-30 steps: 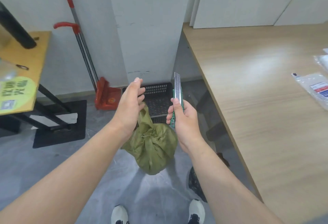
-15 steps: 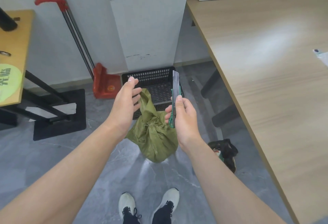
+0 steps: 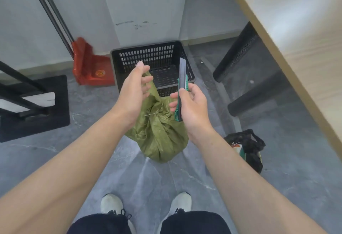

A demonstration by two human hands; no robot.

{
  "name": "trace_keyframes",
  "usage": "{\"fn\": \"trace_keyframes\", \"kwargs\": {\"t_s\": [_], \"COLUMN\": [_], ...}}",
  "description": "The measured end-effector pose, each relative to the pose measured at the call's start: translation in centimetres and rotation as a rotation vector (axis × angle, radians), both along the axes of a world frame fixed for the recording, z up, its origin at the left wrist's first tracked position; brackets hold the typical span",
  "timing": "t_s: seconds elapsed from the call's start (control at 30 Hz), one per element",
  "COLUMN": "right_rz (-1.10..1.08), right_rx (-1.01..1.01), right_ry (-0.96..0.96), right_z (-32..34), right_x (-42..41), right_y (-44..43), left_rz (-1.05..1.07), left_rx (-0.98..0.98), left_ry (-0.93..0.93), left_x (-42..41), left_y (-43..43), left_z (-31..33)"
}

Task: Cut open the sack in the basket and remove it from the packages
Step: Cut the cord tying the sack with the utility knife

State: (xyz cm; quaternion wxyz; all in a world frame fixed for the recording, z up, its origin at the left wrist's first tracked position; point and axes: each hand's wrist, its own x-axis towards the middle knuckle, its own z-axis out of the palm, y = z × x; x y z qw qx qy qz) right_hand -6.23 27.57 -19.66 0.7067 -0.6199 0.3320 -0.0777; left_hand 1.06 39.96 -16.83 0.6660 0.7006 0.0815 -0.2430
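Mid-frame, your left hand (image 3: 134,87) pinches the green sack (image 3: 157,133) by its neck, hanging just below the black basket (image 3: 153,61). Your right hand (image 3: 192,107) grips the box cutter (image 3: 182,85), blade out. You're still pre-cut; next, slice near the knot.

No text, brand or number can be read anywhere. The only sign is a round orange sticker (image 3: 100,72) on the red dustpan (image 3: 90,67) at 10 o'clock from the basket (image 3: 148,55); its print is too small and blurred to read. A package inside the black bag (image 3: 248,146) at 4 o'clock shows red and green print, also illegible.
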Motion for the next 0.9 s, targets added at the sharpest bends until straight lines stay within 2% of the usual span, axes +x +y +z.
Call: {"fn": "trace_keyframes", "kwargs": {"t_s": [0.33, 0.57, 0.63, 0.8, 0.9], "right_rz": [-0.091, -0.111, -0.103, -0.112, -0.089], "right_rx": [-0.022, -0.075, -0.093, -0.138, -0.156], "right_ry": [-0.049, -0.089, -0.097, -0.093, -0.091], "right_z": [-19.0, -26.4, -27.6, -29.7, -29.9], "right_x": [1.6, 3.5, 3.8, 4.1, 3.9], "right_y": [1.5, 1.2, 1.0, 0.2, -0.2], "left_rz": [-0.065, -0.106, -0.148, -0.383, -0.376], "left_rx": [0.037, 0.099, 0.188, 0.668, 0.724], "left_ry": [-0.084, -0.145, -0.211, -0.551, -0.574], "left_x": [1.8, 2.7, 2.7, 3.1, 3.4], "left_y": [2.4, 1.9, 1.8, 2.2, 1.9], "left_z": [-19.3, -27.3, -29.2, -33.6, -35.9]}}
